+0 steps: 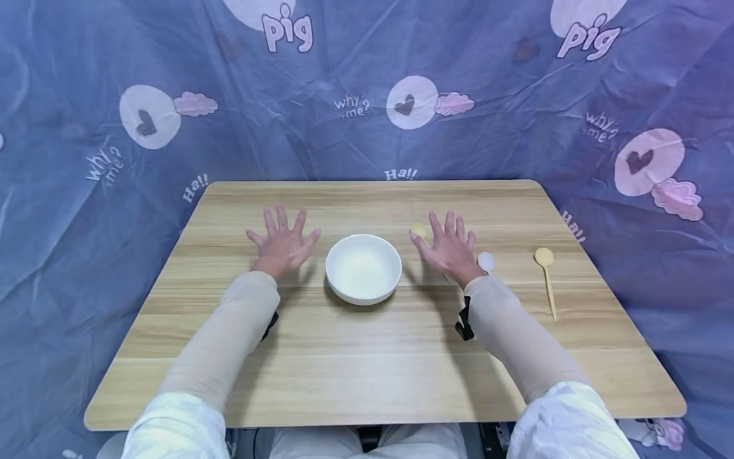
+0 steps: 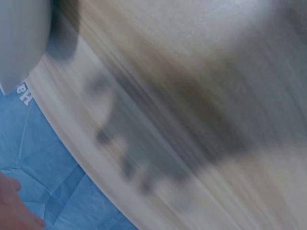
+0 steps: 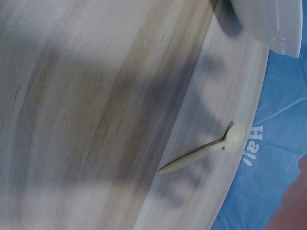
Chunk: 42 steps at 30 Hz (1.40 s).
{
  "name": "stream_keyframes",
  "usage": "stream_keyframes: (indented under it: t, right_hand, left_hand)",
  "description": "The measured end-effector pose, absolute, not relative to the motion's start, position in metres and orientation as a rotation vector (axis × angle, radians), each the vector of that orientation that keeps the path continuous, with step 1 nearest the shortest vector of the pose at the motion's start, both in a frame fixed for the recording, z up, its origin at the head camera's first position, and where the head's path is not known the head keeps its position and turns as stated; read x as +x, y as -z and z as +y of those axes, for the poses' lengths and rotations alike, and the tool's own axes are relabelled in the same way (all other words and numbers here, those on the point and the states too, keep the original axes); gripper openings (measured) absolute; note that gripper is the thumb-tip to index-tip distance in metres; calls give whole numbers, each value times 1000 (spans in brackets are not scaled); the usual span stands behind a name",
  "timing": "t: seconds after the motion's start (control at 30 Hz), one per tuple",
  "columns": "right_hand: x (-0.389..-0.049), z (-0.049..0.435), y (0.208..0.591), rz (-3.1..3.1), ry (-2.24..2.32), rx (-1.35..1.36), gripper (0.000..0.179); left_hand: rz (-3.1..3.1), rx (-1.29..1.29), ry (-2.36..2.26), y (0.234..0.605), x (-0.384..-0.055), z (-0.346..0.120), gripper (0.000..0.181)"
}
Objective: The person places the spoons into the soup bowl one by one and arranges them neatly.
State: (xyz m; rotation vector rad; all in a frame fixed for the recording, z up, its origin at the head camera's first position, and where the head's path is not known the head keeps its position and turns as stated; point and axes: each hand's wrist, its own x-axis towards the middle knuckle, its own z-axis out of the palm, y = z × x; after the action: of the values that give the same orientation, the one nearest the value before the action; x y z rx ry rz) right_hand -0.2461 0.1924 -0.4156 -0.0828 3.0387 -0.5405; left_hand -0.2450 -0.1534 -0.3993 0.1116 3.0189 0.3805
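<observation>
A white bowl (image 1: 364, 269) stands upright in the middle of the wooden table, between the two hands. To its left, my left hand (image 1: 282, 245) is held over the table with fingers spread and nothing in it. My right hand (image 1: 450, 250) is likewise spread and holds nothing, to the right of the bowl. Partly hidden behind the right hand lies a yellow spoon (image 3: 233, 137), shown whole in the right wrist view. A white spoon's head (image 1: 486, 261) peeks out beside the right wrist, its handle hidden by the arm. Farther right lies another yellow spoon (image 1: 544, 257).
The wooden table (image 1: 367, 382) has rounded corners. A blue printed cloth (image 1: 321, 140) hangs behind it and along both sides. The person's legs (image 1: 367, 442) are under the table's front edge. Arm shadows fall across the tabletop.
</observation>
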Motion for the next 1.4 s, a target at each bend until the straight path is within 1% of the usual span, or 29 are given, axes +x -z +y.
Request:
stream_keyframes:
  t: [0.17,0.3,0.67,0.83,1.07,1.4]
  right_hand:
    - [-243,195,418,3026,539,-96,84]
    - [-241,200,419,3043,531,-82,84]
    - [-237,209,422,3058,614,-73,71]
    - [-233,213,427,3074,613,-107,61]
    - [-229,217,436,3009,691,-31,57]
    - [-224,225,448,2976,683,-18,45]
  left_hand:
    - [3000,119,-368,404,-240,-150,78]
    - [3005,143,-386,407,-237,-147,81]
    - [2975,129,-508,412,-229,-144,82]
    - [2899,92,-716,416,-224,-139,79]
    - [2771,67,-1106,421,-216,-127,71]
    - [2561,-15,-1415,434,-205,-110,68]
